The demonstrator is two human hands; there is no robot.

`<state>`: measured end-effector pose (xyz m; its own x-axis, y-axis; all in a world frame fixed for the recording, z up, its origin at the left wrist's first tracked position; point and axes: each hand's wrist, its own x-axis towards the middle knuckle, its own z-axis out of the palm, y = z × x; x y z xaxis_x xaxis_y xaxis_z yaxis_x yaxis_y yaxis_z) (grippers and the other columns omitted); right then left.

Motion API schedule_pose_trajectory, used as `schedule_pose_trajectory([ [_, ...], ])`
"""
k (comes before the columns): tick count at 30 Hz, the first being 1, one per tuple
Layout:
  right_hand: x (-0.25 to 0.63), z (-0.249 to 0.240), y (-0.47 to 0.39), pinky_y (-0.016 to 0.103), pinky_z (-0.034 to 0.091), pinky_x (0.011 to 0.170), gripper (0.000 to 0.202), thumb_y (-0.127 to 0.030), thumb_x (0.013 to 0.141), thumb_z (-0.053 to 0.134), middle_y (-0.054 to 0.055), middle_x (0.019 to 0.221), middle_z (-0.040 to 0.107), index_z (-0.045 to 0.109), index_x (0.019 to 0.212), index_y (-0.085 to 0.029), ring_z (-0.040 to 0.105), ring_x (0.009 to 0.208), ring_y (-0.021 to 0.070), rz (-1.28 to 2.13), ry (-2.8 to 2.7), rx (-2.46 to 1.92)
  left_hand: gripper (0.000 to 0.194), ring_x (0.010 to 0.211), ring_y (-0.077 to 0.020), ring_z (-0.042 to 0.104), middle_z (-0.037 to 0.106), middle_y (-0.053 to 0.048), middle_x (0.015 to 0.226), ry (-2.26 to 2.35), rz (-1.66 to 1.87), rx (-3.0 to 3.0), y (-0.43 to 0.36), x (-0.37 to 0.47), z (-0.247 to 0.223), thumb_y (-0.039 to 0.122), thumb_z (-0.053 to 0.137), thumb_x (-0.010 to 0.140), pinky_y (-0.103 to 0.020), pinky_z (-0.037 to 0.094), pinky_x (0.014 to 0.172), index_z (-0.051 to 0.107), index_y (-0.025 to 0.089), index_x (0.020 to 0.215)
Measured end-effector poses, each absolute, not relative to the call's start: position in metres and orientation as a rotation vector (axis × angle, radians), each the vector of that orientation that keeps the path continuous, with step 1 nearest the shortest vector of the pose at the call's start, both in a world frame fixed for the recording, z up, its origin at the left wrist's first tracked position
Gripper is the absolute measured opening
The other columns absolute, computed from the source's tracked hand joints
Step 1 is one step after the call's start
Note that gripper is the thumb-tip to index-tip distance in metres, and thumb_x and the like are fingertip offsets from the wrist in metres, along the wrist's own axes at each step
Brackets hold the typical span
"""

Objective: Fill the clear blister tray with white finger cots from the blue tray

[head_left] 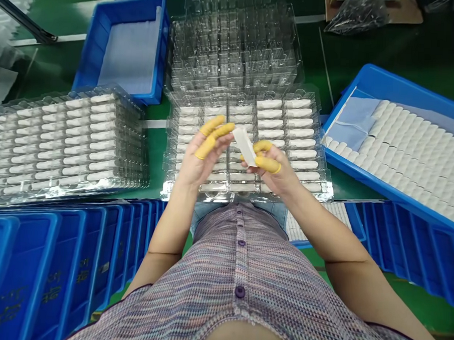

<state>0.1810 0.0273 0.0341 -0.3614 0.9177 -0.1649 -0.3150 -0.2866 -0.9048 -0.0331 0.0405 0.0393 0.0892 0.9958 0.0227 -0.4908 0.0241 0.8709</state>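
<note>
A small white rectangular piece (244,146), smooth and slightly elongated, is held tilted above the clear plastic tray (166,185). My right hand (272,164) pinches its lower end between thumb and fingers that wear yellow finger cots. At the upper end, my left hand (207,149) has loosely curled fingers, also in yellow cots. One left fingertip is at the piece's edge; whether it presses on it I cannot tell. Under both hands, the tray carries columns of similar white pieces (269,124) in its slots. My hands hide part of the middle columns.
To the left stands a stack of filled clear trays (62,143). Behind are stacked clear trays (236,40) and a blue bin (162,52) with a pale sheet. A tilted blue bin (389,79) of white pieces lies right. Nested blue bins (65,263) stand below the table edge.
</note>
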Motion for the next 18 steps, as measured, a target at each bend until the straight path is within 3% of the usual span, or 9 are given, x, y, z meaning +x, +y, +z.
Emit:
schedule_pose_trajectory([
  [4,0.214,0.022,0.009,0.038,0.056,0.08,0.021,-0.027,0.079,0.079,0.003,0.098,0.079,0.072,0.099,-0.025,0.071,0.089,0.0228,0.988,-1.86,-1.049,0.045,0.101,-0.0163,0.075,0.078,-0.004,0.116,0.901,1.446,1.039,0.038,-0.055,0.022,0.053,0.084,0.087,-0.034,0.058,0.104,0.073,0.028,0.123],
  [7,0.221,0.015,-0.004,0.039,0.05,0.08,0.019,-0.017,0.084,0.068,0.006,0.097,0.081,0.075,0.1,-0.023,0.069,0.093,0.0261,0.661,-2.398,-1.037,0.039,0.095,-0.0157,0.074,0.079,-0.005,0.109,0.934,1.379,1.159,0.029,-0.055,0.008,0.05,0.081,0.09,-0.033,0.059,0.098,0.075,0.026,0.12],
  [10,0.21,0.013,-0.007,0.039,0.043,0.081,0.019,-0.015,0.087,0.066,0.009,0.096,0.081,0.077,0.101,-0.019,0.066,0.098,0.0284,0.512,-2.678,-1.107,0.039,0.096,-0.0183,0.075,0.079,-0.007,0.108,0.957,1.257,1.308,0.021,-0.044,-0.001,0.051,0.078,0.092,-0.036,0.06,0.096,0.074,0.023,0.12],
  [13,0.192,0.016,-0.005,0.04,0.039,0.082,0.014,-0.015,0.092,0.066,0.01,0.092,0.08,0.078,0.098,-0.017,0.064,0.101,0.0291,0.495,-2.8,-1.163,0.04,0.112,-0.0241,0.074,0.078,-0.01,0.12,1.038,1.044,1.588,0.016,-0.037,-0.007,0.05,0.074,0.095,-0.044,0.058,0.106,0.072,0.022,0.124],
  [15,0.183,0.019,-0.002,0.04,0.038,0.082,0.015,-0.014,0.096,0.064,0.009,0.088,0.08,0.078,0.094,-0.017,0.065,0.101,0.029,0.526,-2.837,-1.156,0.04,0.13,-0.0295,0.067,0.073,-0.013,0.134,1.109,0.884,1.864,0.012,-0.035,-0.011,0.048,0.07,0.098,-0.052,0.052,0.116,0.071,0.022,0.129],
  [18,0.187,0.024,0.006,0.04,0.042,0.085,0.014,-0.014,0.097,0.067,0.008,0.091,0.081,0.08,0.093,-0.019,0.067,0.103,0.0279,0.647,-2.814,-1.053,0.05,0.151,-0.0393,0.048,0.055,-0.019,0.159,1.239,0.679,2.222,0.008,-0.036,-0.023,0.043,0.066,0.1,-0.066,0.038,0.126,0.061,0.021,0.145],
])
